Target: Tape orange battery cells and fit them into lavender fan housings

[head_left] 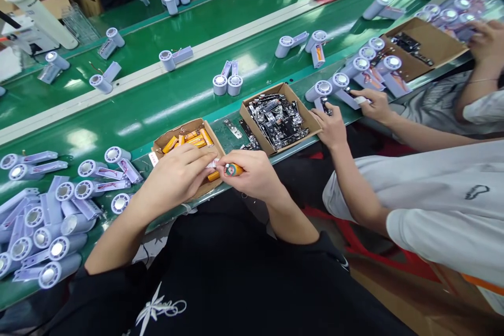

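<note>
My right hand point(254, 176) is closed around an orange battery cell point(233, 169), whose green-rimmed end faces me. Close beside it, my left hand point(179, 176) pinches a small white piece point(213, 163) where the fingertips of both hands meet; its exact kind is too small to tell. Both hands are above the near side of a cardboard box point(217, 139) of loose orange battery cells point(192, 139). The left hand's fingers partly hide the box and its contents.
A second cardboard box point(313, 121) holds black circuit boards point(277, 118). Lilac fan-like housings point(51, 241) pile up at left, and more stand along the green conveyor point(157, 100). To my right, a co-worker's hands point(333, 126) handle similar housings. Other people work across the line.
</note>
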### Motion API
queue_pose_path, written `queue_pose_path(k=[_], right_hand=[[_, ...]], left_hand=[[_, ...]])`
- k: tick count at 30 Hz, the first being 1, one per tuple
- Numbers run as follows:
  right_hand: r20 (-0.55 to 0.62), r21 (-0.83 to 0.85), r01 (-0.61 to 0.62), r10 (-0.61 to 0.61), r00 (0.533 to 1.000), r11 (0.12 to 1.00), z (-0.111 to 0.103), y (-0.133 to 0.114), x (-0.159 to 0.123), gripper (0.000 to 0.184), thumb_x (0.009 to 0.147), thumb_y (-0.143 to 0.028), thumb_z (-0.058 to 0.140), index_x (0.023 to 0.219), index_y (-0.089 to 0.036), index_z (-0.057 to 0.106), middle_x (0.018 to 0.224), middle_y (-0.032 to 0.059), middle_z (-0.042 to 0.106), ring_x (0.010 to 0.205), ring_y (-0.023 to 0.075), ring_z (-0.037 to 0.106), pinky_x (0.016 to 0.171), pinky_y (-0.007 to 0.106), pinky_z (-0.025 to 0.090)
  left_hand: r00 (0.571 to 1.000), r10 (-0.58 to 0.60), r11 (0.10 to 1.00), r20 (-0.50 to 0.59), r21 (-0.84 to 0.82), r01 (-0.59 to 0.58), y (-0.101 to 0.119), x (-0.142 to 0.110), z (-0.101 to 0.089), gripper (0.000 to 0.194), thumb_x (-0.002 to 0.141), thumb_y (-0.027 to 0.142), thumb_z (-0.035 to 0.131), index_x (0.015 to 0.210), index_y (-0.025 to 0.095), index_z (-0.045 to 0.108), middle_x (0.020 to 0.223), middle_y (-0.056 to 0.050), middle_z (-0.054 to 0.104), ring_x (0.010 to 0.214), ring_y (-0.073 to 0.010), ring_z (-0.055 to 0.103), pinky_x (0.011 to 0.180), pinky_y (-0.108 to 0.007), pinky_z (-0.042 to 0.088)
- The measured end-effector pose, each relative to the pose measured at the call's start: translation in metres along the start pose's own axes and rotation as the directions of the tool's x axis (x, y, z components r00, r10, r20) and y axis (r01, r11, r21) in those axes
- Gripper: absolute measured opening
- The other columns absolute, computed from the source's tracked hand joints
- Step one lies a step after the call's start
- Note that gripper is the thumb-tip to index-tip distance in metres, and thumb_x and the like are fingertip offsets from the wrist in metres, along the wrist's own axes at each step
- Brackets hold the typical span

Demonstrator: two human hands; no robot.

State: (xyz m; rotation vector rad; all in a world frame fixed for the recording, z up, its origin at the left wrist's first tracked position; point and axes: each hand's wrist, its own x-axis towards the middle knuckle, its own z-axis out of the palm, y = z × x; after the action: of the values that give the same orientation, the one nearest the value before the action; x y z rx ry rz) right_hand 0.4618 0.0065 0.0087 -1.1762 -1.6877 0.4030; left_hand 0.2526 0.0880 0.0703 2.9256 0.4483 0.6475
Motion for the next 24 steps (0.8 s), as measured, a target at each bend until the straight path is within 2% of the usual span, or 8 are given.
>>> queue_pose_path(k=[4,8,12,17,20,22,24], right_hand=[[0.042,-0.005,-0.033,0.033,0.999,0.999,-0.002,0.001,-0.001,0.008,0.097,-0.022,0.072,0.095,-0.021,0.079,0.090,0.0044,0.084,0.077,0.0179,0.077,0.078,0.029,0.062],[-0.001,0.036,-0.083,0.083,0.997,0.996,0.002,-0.001,0.001,0.008,0.094,-0.022,0.072,0.090,-0.022,0.078,0.088,0.0039,0.085,0.075,0.0180,0.077,0.077,0.029,0.062],[-0.028,0.127,-0.136,0.141,0.990,0.983,0.007,-0.001,0.001,0.010,0.091,-0.019,0.071,0.082,-0.021,0.075,0.083,0.0017,0.083,0.070,0.0160,0.075,0.075,0.027,0.061],[-0.008,0.089,-0.047,0.048,0.999,0.995,0.004,0.000,0.000,0.006,0.094,-0.019,0.071,0.092,-0.021,0.077,0.093,0.0041,0.085,0.080,0.0176,0.079,0.079,0.028,0.061],[0.053,0.032,-0.014,0.013,0.999,0.999,0.000,-0.002,0.001,0.007,0.095,-0.020,0.070,0.095,-0.021,0.077,0.093,0.0051,0.084,0.082,0.0184,0.077,0.078,0.028,0.059],[0.068,0.056,-0.062,0.058,0.996,0.997,0.000,-0.002,0.002,0.007,0.093,-0.020,0.069,0.090,-0.022,0.075,0.087,0.0035,0.082,0.077,0.0177,0.074,0.076,0.029,0.058],[0.030,0.149,-0.149,0.146,0.989,0.978,0.003,-0.001,0.003,0.008,0.089,-0.021,0.068,0.081,-0.022,0.071,0.079,0.0012,0.077,0.071,0.0164,0.069,0.074,0.029,0.056]], left_hand=[[1.000,-0.002,1.000,0.011,0.009,0.002,-0.001,0.002,0.002,0.026,0.110,0.024,0.059,0.122,0.012,0.078,0.110,-0.013,0.085,0.098,-0.0266,0.078,0.094,-0.044,0.065],[0.998,0.008,1.000,-0.059,0.002,-0.007,0.001,0.004,0.008,0.021,0.107,0.024,0.062,0.113,0.016,0.080,0.104,-0.008,0.086,0.086,-0.0233,0.077,0.086,-0.041,0.064],[0.995,-0.013,1.000,-0.101,-0.025,0.010,0.001,0.003,0.010,0.017,0.104,0.023,0.066,0.110,0.020,0.081,0.101,-0.006,0.086,0.083,-0.0213,0.076,0.085,-0.040,0.063],[0.998,-0.037,0.999,-0.056,-0.008,0.036,0.001,0.002,0.009,0.019,0.106,0.025,0.064,0.110,0.019,0.082,0.102,-0.007,0.086,0.085,-0.0224,0.076,0.085,-0.040,0.062],[1.000,-0.012,1.000,-0.015,0.025,0.012,0.000,0.002,0.007,0.020,0.107,0.025,0.063,0.110,0.017,0.081,0.102,-0.007,0.086,0.087,-0.0234,0.077,0.085,-0.040,0.062],[1.000,0.004,1.000,-0.011,0.015,-0.004,0.000,0.002,0.008,0.020,0.107,0.025,0.062,0.111,0.018,0.081,0.104,-0.007,0.086,0.087,-0.0229,0.077,0.085,-0.040,0.062],[1.000,-0.005,1.000,-0.028,-0.007,0.005,0.000,0.002,0.010,0.020,0.107,0.025,0.063,0.112,0.019,0.081,0.105,-0.007,0.087,0.086,-0.0220,0.077,0.084,-0.040,0.063]])
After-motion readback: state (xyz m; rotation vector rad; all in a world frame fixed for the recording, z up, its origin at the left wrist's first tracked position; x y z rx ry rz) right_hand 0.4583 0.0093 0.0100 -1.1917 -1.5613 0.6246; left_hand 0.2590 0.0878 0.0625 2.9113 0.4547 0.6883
